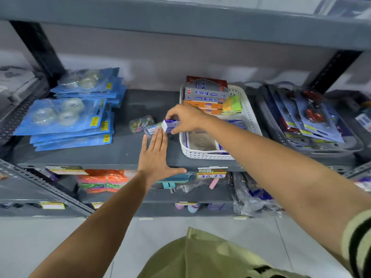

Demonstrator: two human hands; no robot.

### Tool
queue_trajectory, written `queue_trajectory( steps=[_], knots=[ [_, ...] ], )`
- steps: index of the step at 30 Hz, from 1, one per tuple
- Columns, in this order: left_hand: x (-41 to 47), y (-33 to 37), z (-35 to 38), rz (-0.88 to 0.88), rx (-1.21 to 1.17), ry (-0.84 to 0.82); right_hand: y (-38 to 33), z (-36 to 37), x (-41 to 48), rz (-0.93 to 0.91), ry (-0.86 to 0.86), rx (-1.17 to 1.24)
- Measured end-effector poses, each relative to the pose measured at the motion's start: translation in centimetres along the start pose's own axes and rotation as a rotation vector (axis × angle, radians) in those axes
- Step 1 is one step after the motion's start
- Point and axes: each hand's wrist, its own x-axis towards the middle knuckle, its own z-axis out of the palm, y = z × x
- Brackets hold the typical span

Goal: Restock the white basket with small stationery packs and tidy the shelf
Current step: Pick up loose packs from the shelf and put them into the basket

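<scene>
A white perforated basket (252,119) stands on the grey shelf (120,153), right of centre. Boxes marked Softek (204,94), orange boxes (202,105) and coloured sticky notes (233,104) fill its far end. My right hand (184,118) is just left of the basket, shut on a small blue-and-white pack (169,125). Beside that pack lies another small pack (153,129) on the shelf. My left hand (155,155) lies flat and open on the shelf, fingertips touching that lying pack. A small bag of coloured clips (140,123) sits further left.
Stacks of blue tape blister packs (70,117) fill the shelf's left side. A grey tray of carded scissors (307,121) stands to the right of the basket. Lower shelves hold orange packs (104,179), a teal pouch (174,178) and price labels (211,173). Another shelf board hangs overhead.
</scene>
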Motion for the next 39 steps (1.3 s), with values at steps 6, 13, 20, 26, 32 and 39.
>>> queue_trajectory(
  steps=[6, 13, 20, 26, 32, 39],
  knots=[
    [1.8, 1.7, 0.7, 0.06, 0.042, -0.006, 1.4, -3.7, -3.6, 0.032, 0.084, -0.02],
    [1.8, 1.5, 1.1, 0.089, 0.038, -0.009, 6.8, -4.7, -8.9, 0.286, -0.079, -0.356],
    [1.7, 1.6, 0.8, 0.073, 0.028, -0.033, 9.8, -3.9, -12.5, 0.403, -0.277, -0.479],
    [1.7, 1.8, 0.9, 0.071, 0.04, -0.027, 10.2, -2.9, -13.6, 0.364, -0.341, -0.596],
    [1.7, 1.8, 0.8, 0.071, 0.043, -0.042, 10.4, -2.4, -13.1, 0.326, -0.357, -0.601],
    [1.9, 1.8, 0.9, 0.067, 0.048, -0.054, 11.5, -2.8, -13.5, 0.369, -0.339, -0.366]
  ],
)
